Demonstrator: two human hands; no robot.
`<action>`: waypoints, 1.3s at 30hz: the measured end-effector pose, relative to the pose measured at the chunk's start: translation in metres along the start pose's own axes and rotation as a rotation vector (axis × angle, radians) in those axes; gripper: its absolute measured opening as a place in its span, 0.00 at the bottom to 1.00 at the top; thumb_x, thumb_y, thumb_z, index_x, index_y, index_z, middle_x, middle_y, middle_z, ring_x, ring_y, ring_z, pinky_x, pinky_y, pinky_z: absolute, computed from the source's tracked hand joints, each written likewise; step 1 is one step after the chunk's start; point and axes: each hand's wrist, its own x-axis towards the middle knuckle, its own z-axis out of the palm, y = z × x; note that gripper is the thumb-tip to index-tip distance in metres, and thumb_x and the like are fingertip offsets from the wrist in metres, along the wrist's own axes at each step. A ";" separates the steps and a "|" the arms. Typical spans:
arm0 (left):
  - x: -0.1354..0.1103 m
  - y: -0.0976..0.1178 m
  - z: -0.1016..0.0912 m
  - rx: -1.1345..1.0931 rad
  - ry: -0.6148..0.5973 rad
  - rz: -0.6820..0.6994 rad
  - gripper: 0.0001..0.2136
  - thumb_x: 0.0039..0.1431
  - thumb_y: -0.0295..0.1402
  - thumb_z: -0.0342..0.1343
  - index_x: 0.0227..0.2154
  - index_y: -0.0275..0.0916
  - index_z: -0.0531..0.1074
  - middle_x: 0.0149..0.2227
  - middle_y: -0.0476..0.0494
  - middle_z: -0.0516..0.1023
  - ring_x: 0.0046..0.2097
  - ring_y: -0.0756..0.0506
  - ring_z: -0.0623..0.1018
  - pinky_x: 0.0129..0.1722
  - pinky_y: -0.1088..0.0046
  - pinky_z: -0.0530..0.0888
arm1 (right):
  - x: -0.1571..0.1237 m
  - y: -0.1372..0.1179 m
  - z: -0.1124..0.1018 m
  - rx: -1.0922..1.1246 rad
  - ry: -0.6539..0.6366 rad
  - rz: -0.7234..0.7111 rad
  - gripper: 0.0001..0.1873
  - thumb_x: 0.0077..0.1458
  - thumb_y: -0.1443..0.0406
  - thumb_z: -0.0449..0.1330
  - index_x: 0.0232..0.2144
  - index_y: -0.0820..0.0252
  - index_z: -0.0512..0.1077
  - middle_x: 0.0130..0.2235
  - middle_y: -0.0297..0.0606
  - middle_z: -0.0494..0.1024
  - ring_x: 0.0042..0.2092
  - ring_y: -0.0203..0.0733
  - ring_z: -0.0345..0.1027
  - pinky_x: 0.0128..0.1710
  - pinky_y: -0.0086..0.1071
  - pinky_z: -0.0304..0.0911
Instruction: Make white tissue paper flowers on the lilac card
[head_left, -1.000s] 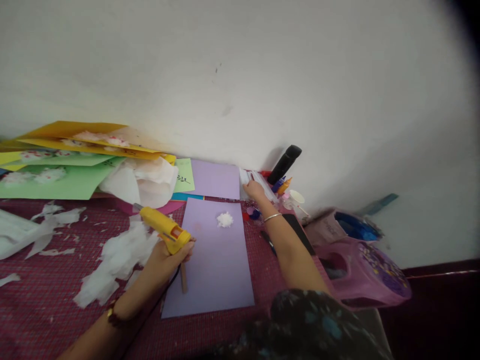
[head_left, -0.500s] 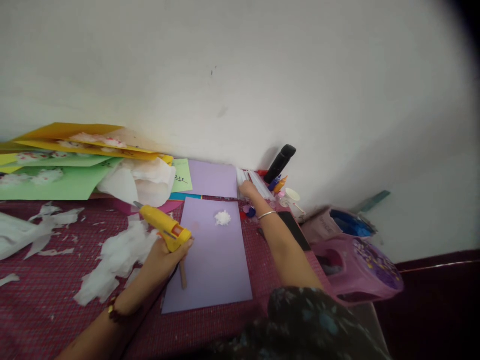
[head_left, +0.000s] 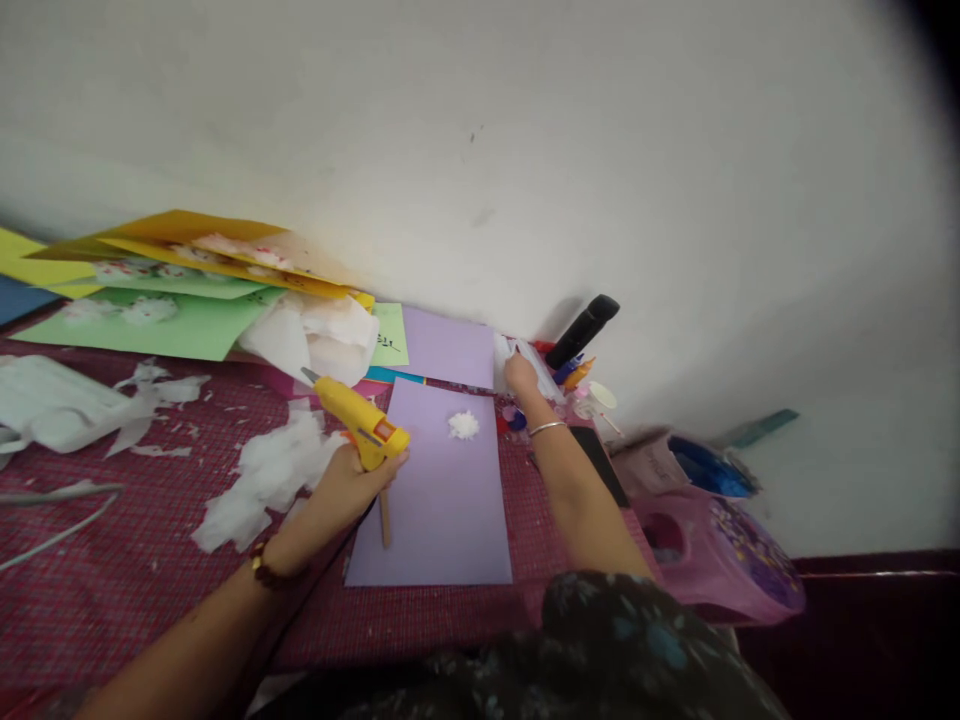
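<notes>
My left hand (head_left: 346, 492) is wrapped around a yellow glue gun (head_left: 358, 412), whose nozzle points up and to the left. A thin brown stick (head_left: 386, 520) shows below this hand, over a purple sheet of paper (head_left: 442, 520); whether I hold it or it lies there, I cannot tell. Near the top of that sheet is a small white fluffy clump (head_left: 463, 425). My right hand (head_left: 523, 374) reaches to the back of the table, fingers bent down at a pile of white strips (head_left: 541, 372). Its fingertips are partly hidden, and anything pinched there is too small to make out.
White tissue pieces (head_left: 274, 470) lie left of the purple sheet. Colored cards (head_left: 172, 330) with fluffy clumps are stacked behind. A black cylinder (head_left: 585, 330), small bottles (head_left: 579, 374) and a cup (head_left: 602, 396) stand back right. A pink plastic stool (head_left: 720, 560) is beside the table.
The view has swung left, so things sit further right and more of the left side shows. My left hand still holds the glue gun; my right hand stays at the white strips.
</notes>
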 end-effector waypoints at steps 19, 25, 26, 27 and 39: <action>-0.006 -0.004 0.012 -0.235 -0.214 -0.031 0.12 0.55 0.40 0.58 0.27 0.36 0.69 0.19 0.53 0.68 0.21 0.52 0.68 0.24 0.76 0.65 | -0.256 0.006 -0.048 1.511 0.582 -0.565 0.09 0.66 0.61 0.52 0.35 0.55 0.70 0.22 0.29 0.75 0.23 0.36 0.71 0.26 0.31 0.68; -0.007 -0.007 0.013 -0.341 -0.279 -0.105 0.13 0.54 0.42 0.58 0.26 0.36 0.69 0.17 0.53 0.67 0.20 0.53 0.66 0.22 0.76 0.63 | -0.308 -0.011 -0.022 1.418 0.512 -0.671 0.11 0.67 0.65 0.49 0.41 0.54 0.72 0.30 0.35 0.79 0.30 0.40 0.75 0.30 0.37 0.72; -0.007 -0.006 0.013 -0.346 -0.287 -0.117 0.13 0.54 0.42 0.58 0.26 0.37 0.69 0.17 0.53 0.67 0.20 0.53 0.66 0.22 0.75 0.63 | -0.307 -0.012 -0.020 1.420 0.524 -0.676 0.11 0.67 0.64 0.49 0.41 0.54 0.72 0.30 0.35 0.79 0.30 0.40 0.75 0.30 0.37 0.72; -0.008 -0.005 0.013 -0.348 -0.295 -0.125 0.13 0.53 0.43 0.58 0.26 0.37 0.69 0.17 0.53 0.67 0.20 0.53 0.66 0.22 0.75 0.63 | -0.306 -0.012 -0.018 1.416 0.534 -0.683 0.11 0.67 0.65 0.49 0.42 0.54 0.72 0.31 0.35 0.79 0.31 0.40 0.75 0.31 0.37 0.73; -0.010 0.001 0.009 -0.431 -0.322 -0.135 0.15 0.53 0.45 0.60 0.25 0.36 0.69 0.16 0.54 0.66 0.19 0.53 0.65 0.21 0.76 0.61 | -0.305 -0.010 -0.027 0.956 0.469 -0.919 0.13 0.63 0.72 0.49 0.41 0.54 0.72 0.34 0.35 0.79 0.36 0.38 0.74 0.36 0.34 0.70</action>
